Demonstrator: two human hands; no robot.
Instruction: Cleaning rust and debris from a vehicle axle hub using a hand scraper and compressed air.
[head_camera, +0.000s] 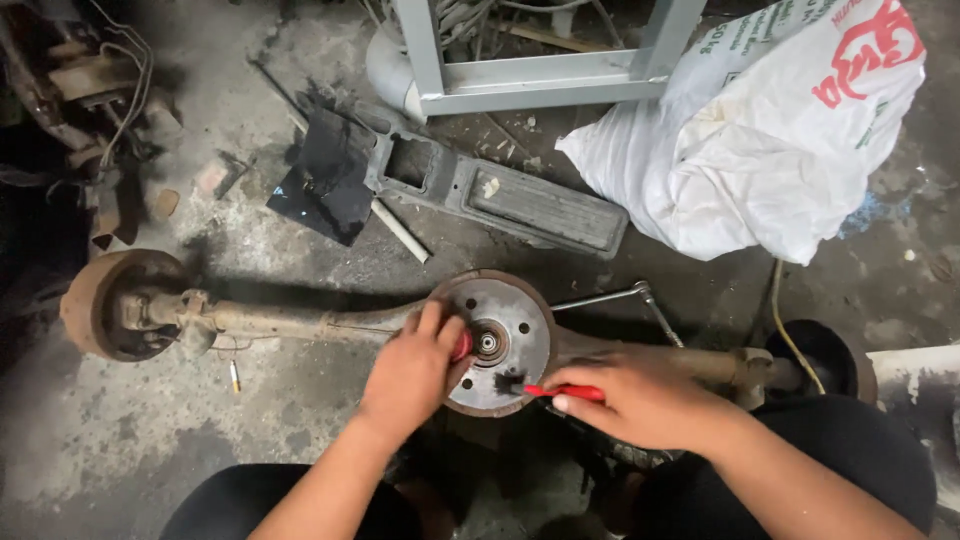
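A rusty axle (290, 322) lies across the concrete floor with a brake drum (105, 300) at its left end. In the middle stands a round metal hub plate (505, 330) with bolt holes and a centre bearing. My left hand (412, 372) presses a small red object (462, 346) against the plate's left side. My right hand (640, 398) holds a thin red-handled tool (565, 392) whose dark tip touches the plate's lower face. My knees in dark trousers frame the bottom of the view.
A white printed sack (770, 130) sits at the back right beside a grey metal frame (545, 75). A dark flat cover panel (520, 200), a black sheet (325, 180) and a long metal wrench (620, 297) lie on the floor. Rusty parts crowd the left edge.
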